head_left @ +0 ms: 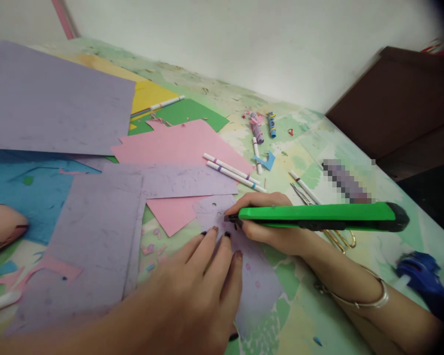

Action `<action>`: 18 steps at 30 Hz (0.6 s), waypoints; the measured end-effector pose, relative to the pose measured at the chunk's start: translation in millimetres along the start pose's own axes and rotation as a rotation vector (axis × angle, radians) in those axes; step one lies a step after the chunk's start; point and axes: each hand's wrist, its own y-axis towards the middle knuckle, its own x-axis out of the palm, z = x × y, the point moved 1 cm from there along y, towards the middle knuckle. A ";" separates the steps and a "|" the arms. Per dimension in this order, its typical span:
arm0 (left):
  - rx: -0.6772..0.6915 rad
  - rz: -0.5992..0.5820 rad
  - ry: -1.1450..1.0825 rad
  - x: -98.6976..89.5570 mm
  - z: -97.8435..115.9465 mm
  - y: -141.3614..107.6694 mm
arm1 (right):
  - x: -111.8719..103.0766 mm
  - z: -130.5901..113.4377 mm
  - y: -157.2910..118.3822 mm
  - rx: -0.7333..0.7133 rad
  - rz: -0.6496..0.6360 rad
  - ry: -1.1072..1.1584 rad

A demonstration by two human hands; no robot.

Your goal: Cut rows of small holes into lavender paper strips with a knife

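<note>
My right hand [268,224] grips a green utility knife [318,216], its dark tip down at a purple paper piece [261,281]. That piece has small holes near its upper end and several pinkish round marks along it. My left hand [207,276] lies palm down on the same piece, fingers slightly spread, fingertips just below and left of the knife tip. Nothing shows in my left hand. The blade's contact with the paper is too small to make out.
Purple [59,98], pink [181,148] and green sheets cover the left and back. White pens [233,175], rolled paper pieces [256,129] and gold-handled scissors [338,239] lie beyond my hands. A blue object [422,273] is at right, a pink one [3,227] at left.
</note>
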 end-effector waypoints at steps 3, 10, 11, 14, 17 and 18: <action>0.004 0.041 0.016 1.0 0.7 0.1 | 0.2 -1.0 0.5 0.003 -0.001 -0.005; -0.001 0.005 0.013 1.0 4.9 -1.3 | 0.4 -0.9 0.9 -0.009 0.007 -0.035; -0.010 -0.028 0.008 1.6 4.7 -1.2 | 0.5 -0.9 0.8 -0.008 0.008 -0.037; 0.008 -0.038 -0.002 2.0 4.0 -0.9 | 0.9 -1.7 0.6 -0.016 0.010 -0.052; 0.013 -0.022 -0.005 1.8 3.9 -0.6 | 1.9 -2.6 0.9 -0.016 0.018 -0.080; 0.000 -0.026 -0.002 2.1 3.9 -0.5 | 2.5 -2.6 1.0 -0.010 0.023 -0.086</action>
